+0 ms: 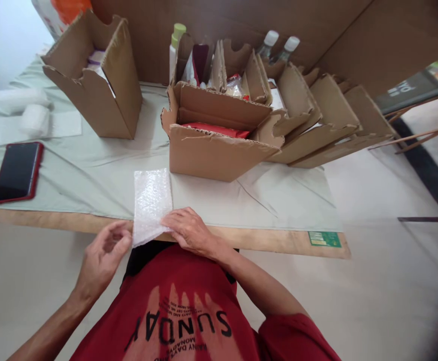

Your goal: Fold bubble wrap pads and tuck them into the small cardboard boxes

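Apparent step: steadying bubble wrap [152, 198]. Right hand [189, 230] touches its right side, pinch unclear; left hand [104, 250], loosely curled, digits apart, likely needs an edge grip.

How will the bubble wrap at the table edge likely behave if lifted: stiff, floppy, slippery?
The bubble wrap is probably light for its size, being translucent, bubbled plastic. It may flex, since it looks thin, though I can't tell whether anything is inside. Its glossy surface could slide a little on the cloth.
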The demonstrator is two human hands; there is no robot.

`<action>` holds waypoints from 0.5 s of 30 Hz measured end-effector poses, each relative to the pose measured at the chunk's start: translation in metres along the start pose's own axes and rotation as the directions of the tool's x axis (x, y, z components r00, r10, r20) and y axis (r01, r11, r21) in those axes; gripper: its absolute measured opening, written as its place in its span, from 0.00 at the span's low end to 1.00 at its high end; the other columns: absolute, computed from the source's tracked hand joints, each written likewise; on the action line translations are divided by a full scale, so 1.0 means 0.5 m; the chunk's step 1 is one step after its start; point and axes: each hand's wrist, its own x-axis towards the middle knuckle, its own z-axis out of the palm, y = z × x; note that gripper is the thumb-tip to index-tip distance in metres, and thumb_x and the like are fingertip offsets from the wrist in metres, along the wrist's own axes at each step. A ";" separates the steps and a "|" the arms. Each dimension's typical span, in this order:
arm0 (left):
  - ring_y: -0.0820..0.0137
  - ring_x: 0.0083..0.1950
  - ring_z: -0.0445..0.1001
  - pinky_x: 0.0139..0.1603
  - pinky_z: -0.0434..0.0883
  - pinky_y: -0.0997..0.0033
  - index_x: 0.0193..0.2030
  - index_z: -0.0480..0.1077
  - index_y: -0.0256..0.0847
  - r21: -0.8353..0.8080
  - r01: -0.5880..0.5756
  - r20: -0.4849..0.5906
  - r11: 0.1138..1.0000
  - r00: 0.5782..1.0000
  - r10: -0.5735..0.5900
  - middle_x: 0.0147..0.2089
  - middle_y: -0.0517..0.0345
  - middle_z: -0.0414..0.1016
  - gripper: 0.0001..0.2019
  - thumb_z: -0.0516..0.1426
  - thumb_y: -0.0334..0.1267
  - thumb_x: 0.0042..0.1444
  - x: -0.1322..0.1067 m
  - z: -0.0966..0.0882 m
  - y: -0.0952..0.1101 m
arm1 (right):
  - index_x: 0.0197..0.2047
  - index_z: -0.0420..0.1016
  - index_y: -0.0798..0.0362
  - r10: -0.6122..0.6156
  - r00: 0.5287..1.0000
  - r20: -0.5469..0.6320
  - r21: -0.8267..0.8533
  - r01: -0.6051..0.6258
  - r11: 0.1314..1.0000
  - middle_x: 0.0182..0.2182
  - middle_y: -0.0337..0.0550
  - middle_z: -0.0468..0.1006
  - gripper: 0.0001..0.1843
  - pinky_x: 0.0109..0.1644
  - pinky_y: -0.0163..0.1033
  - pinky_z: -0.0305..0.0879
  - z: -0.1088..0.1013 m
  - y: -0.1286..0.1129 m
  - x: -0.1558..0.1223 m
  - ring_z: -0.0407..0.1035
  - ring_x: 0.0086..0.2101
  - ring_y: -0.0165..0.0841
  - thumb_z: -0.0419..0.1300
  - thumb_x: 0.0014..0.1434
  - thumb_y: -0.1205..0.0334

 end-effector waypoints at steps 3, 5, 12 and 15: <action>0.48 0.59 0.78 0.61 0.75 0.47 0.61 0.72 0.40 0.301 -0.521 0.004 0.799 0.838 0.545 0.59 0.40 0.79 0.36 0.70 0.55 0.49 0.005 -0.009 -0.006 | 0.55 0.79 0.52 0.068 0.998 0.002 0.064 -0.068 0.996 0.50 0.46 0.84 0.12 0.57 0.44 0.65 -0.005 -0.005 0.008 0.74 0.52 0.37 0.59 0.71 0.66; 0.53 0.56 0.80 0.61 0.75 0.52 0.60 0.73 0.41 0.306 -0.672 0.129 0.674 0.731 0.670 0.55 0.43 0.82 0.28 0.68 0.49 0.54 0.022 0.002 -0.002 | 0.54 0.79 0.52 0.096 0.995 0.007 0.084 -0.096 0.992 0.49 0.47 0.85 0.11 0.56 0.44 0.65 -0.004 -0.007 0.016 0.74 0.51 0.37 0.59 0.71 0.65; 0.67 0.30 0.76 0.32 0.72 0.69 0.49 0.80 0.41 0.199 -0.201 0.171 0.959 0.971 0.168 0.35 0.56 0.83 0.21 0.57 0.54 0.60 0.085 0.036 0.024 | 0.58 0.77 0.51 0.284 0.944 -0.166 0.187 -0.252 0.949 0.47 0.46 0.85 0.15 0.55 0.44 0.69 -0.006 -0.011 0.023 0.77 0.47 0.36 0.58 0.72 0.62; 0.69 0.24 0.68 0.27 0.66 0.70 0.48 0.80 0.41 0.214 -0.113 0.193 0.970 0.979 0.071 0.25 0.62 0.75 0.23 0.56 0.56 0.57 0.101 0.034 0.035 | 0.59 0.75 0.51 0.179 0.917 -0.357 0.015 -0.186 0.982 0.50 0.49 0.84 0.15 0.54 0.46 0.69 -0.021 -0.025 0.003 0.76 0.49 0.39 0.57 0.71 0.63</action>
